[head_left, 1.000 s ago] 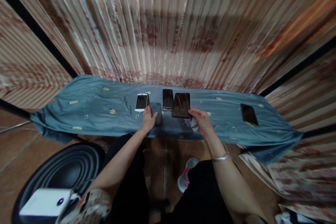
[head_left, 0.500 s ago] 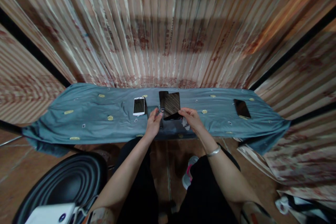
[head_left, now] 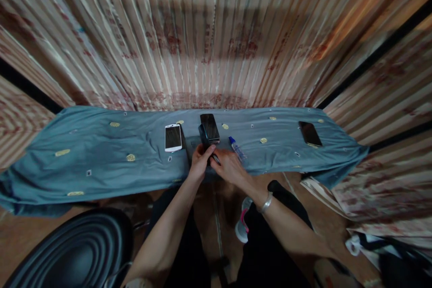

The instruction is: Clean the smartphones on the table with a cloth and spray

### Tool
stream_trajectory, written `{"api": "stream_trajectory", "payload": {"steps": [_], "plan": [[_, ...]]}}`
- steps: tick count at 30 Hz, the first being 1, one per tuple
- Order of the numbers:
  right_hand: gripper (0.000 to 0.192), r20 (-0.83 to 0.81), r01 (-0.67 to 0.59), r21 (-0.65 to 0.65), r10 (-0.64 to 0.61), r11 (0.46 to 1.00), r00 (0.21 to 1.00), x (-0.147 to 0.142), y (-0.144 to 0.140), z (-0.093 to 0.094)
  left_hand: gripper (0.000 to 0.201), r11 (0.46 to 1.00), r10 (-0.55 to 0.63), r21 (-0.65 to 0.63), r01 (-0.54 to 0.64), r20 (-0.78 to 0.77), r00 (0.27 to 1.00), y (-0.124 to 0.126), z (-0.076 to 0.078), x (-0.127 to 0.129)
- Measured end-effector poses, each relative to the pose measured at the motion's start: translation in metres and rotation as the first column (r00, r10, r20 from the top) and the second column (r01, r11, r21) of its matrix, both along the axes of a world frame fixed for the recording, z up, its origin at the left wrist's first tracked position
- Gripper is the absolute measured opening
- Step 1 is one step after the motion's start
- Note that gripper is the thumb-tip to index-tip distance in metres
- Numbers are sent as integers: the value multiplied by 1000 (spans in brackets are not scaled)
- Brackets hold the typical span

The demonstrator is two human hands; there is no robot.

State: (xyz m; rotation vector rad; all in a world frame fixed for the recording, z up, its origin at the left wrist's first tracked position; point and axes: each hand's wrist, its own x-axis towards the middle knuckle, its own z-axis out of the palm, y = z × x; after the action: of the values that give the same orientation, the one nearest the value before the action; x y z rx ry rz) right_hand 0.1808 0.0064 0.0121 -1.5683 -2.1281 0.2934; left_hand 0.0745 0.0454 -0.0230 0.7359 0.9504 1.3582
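Note:
Above the cloth-covered bench (head_left: 97,139), a dark phone (head_left: 203,136) is turned nearly edge-on to me. My left hand (head_left: 200,162) is closed around its near part. My right hand (head_left: 227,165) has its fingers bent against the phone's lower end; what lies under those fingers is partly hidden. Just beyond, a black phone (head_left: 210,127) lies flat on the cloth. Left of my hands is a phone with a white frame (head_left: 173,138), a dark edge showing along its right side. A clear tube with a blue cap (head_left: 232,140) lies right of my right hand.
Another dark phone (head_left: 309,133) lies at the right end of the bench. A round black ridged object (head_left: 74,252) stands at the lower left. Striped curtain (head_left: 189,45) hangs behind the bench, with dark poles (head_left: 378,58) at the sides. A shoe (head_left: 242,225) shows below.
The phone in my hands has turned from face-up to nearly edge-on and moved left. My right hand has come in beside my left, uncovering the blue-capped tube. The view has shifted slightly.

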Motion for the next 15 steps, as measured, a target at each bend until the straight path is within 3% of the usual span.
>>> {"api": "stream_trajectory", "payload": {"steps": [3,6,9,11,13,15], "plan": [[22,-47,-46,-31,45,998,998,-7,-1,2,40,999,-14,-44,15,38,999,0,-2,-10],[24,-333,-143,-129,93,981,938,-4,4,8,45,990,-84,-105,98,126,988,-2,0,-20],[24,-637,-205,-253,-4,945,771,4,12,15,49,974,-128,-149,169,249,960,-7,6,-25],[26,-786,-237,-319,-117,918,607,9,17,20,49,958,-153,-189,213,292,944,-11,10,-25],[30,-875,-258,-347,-212,902,435,13,22,22,50,945,-187,-204,257,308,933,-15,13,-24],[36,-904,-250,-357,-267,900,333,17,26,23,53,939,-216,-194,284,310,926,-18,15,-23]]}}
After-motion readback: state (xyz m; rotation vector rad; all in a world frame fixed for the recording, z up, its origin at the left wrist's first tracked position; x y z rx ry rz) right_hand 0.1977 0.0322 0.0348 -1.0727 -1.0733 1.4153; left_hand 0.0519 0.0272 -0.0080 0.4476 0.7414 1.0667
